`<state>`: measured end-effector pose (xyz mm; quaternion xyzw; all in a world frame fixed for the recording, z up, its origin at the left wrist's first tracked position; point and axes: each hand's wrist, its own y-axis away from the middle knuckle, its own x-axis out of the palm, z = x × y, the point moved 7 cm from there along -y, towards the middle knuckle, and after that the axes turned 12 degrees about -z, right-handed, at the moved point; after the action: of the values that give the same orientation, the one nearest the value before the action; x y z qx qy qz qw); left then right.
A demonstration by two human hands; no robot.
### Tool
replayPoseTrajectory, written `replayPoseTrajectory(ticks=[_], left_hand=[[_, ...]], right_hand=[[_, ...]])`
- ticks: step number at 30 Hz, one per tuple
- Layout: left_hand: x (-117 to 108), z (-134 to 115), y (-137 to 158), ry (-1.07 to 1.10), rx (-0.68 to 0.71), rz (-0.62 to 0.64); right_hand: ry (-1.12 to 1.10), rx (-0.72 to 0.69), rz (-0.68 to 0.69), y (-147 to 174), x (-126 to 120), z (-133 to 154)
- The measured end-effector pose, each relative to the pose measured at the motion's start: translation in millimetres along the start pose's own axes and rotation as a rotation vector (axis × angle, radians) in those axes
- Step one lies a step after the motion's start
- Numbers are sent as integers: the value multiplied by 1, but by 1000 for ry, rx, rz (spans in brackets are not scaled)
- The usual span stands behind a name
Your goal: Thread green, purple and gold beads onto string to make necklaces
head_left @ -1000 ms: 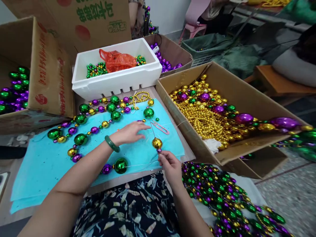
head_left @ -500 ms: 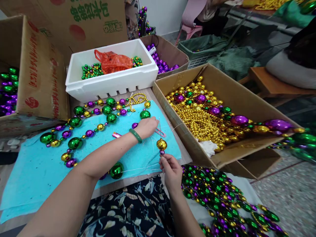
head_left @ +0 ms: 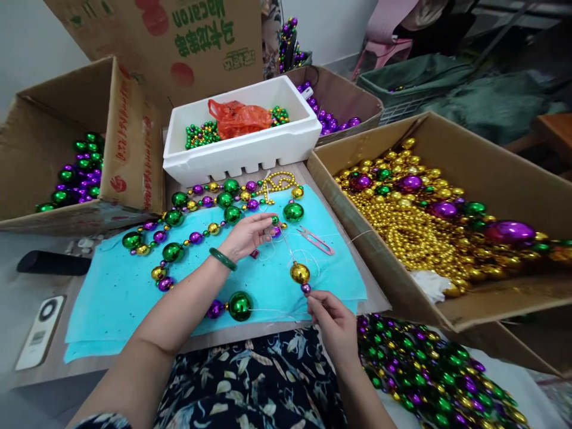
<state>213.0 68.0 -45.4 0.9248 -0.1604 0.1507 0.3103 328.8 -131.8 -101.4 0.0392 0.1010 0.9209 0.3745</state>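
Observation:
My left hand (head_left: 250, 235), wearing a green bangle (head_left: 222, 258), pinches a small green bead (head_left: 274, 220) at its fingertips. A tiny gold bead (head_left: 283, 226) is beside it, by the upper end of a thin needle (head_left: 288, 242). My right hand (head_left: 331, 313) is closed on the needle's lower part, just below a small purple bead (head_left: 305, 288) and a large gold bead (head_left: 300, 273) threaded on it. White thread (head_left: 277, 312) runs left to a large green bead (head_left: 240, 305). Pink thread snips (head_left: 317, 241) lie on the blue cloth (head_left: 111, 304).
A bead strand (head_left: 173, 252) lies across the cloth. Behind it stands a white foam box (head_left: 241, 149) with small beads and a red bag. Cardboard boxes of beads stand left (head_left: 134, 143) and right (head_left: 402, 286). Finished strands (head_left: 429, 363) are piled at lower right.
My left hand has moved left from the needle's tip and now has a small green bead at its fingertips. The needle leans left. My view has shifted left.

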Motion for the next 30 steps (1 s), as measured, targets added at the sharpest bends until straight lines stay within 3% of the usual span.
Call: replayPoseTrajectory(ticks=[9, 15, 19, 25, 30], left_hand=[[-13, -10, 13, -26, 109, -24], [-7, -21, 28, -282, 332, 83], [-13, -13, 35, -430, 250, 54], [-24, -3, 45, -404, 258, -29], [-23, -3, 50, -407, 311, -77]], right_hand=[[40, 25, 24, 4, 11, 9], [51, 44, 18, 5, 15, 6], [23, 53, 19, 5, 22, 8], [45, 56, 129, 0, 51, 8], [295, -64, 261, -18, 61, 8]])
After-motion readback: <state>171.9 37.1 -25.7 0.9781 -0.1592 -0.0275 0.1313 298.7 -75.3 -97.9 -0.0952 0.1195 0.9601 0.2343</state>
